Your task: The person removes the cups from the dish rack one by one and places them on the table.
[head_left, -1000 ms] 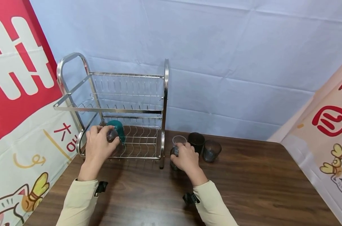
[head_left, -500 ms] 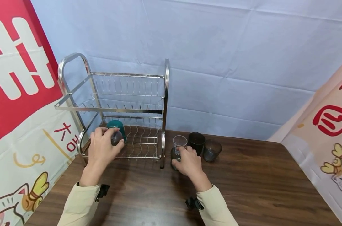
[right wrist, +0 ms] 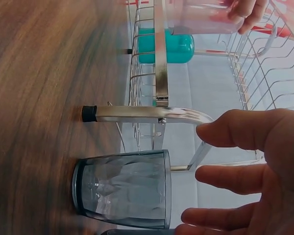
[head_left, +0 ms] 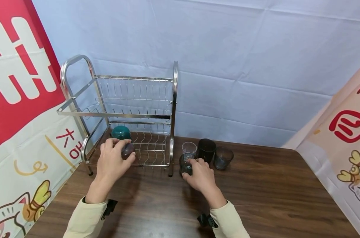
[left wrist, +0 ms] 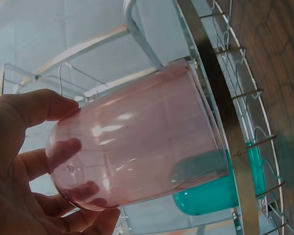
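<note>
My left hand [head_left: 111,163] grips a translucent pinkish cup [left wrist: 137,142] by its rounded base. Its mouth points down, at the front of the lower tier of a metal dish rack [head_left: 123,116]. Behind it a teal cup [head_left: 121,133] stands upside down on the rack's lower tier. To the right of the rack my right hand [head_left: 201,177] is close over a grey-blue faceted glass [right wrist: 125,188], which stands upright on the table. In the right wrist view that hand's fingers are spread and apart from the glass's rim.
Behind the grey-blue glass are a clear glass [head_left: 189,147] and a black cup [head_left: 206,149]. A smoky grey glass [head_left: 223,158] stands at their right. All rest on a wooden table [head_left: 272,185], with a pale blue cloth [head_left: 242,66] hanging behind.
My left hand has moved right and toward me with the pinkish cup, uncovering more of the teal cup. The right hand has drawn slightly back and right, showing more of the grey-blue glass.
</note>
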The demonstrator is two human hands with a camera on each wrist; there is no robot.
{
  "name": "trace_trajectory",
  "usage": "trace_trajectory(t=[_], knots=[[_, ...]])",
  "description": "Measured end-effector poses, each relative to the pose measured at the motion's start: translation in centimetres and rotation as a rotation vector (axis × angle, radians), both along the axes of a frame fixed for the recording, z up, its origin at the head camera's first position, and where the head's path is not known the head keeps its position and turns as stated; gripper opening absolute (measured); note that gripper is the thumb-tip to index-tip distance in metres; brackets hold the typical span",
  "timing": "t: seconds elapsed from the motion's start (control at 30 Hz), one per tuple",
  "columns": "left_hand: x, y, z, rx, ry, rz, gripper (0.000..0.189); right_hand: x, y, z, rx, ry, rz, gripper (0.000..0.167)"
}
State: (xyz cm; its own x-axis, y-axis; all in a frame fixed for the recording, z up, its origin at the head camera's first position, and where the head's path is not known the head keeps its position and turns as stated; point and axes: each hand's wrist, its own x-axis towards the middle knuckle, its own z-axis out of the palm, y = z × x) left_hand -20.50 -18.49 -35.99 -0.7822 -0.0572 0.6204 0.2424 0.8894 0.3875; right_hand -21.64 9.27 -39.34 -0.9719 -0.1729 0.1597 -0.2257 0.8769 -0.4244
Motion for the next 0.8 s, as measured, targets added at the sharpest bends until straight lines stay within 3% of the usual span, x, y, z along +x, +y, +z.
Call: trace_trajectory(t=[0.37, 0.8], knots=[[0.7, 1.5, -0.6, -0.047, 0.089, -0.052, 0.04, 0.7, 0.5, -0.2, 0.001, 0.011, 0.007, 0.047], [1.9, 3.5, -0.6, -0.097, 0.074, -0.088, 0.041, 1.8, 1.3, -0.8, -0.011, -0.005, 0.015, 0.047]])
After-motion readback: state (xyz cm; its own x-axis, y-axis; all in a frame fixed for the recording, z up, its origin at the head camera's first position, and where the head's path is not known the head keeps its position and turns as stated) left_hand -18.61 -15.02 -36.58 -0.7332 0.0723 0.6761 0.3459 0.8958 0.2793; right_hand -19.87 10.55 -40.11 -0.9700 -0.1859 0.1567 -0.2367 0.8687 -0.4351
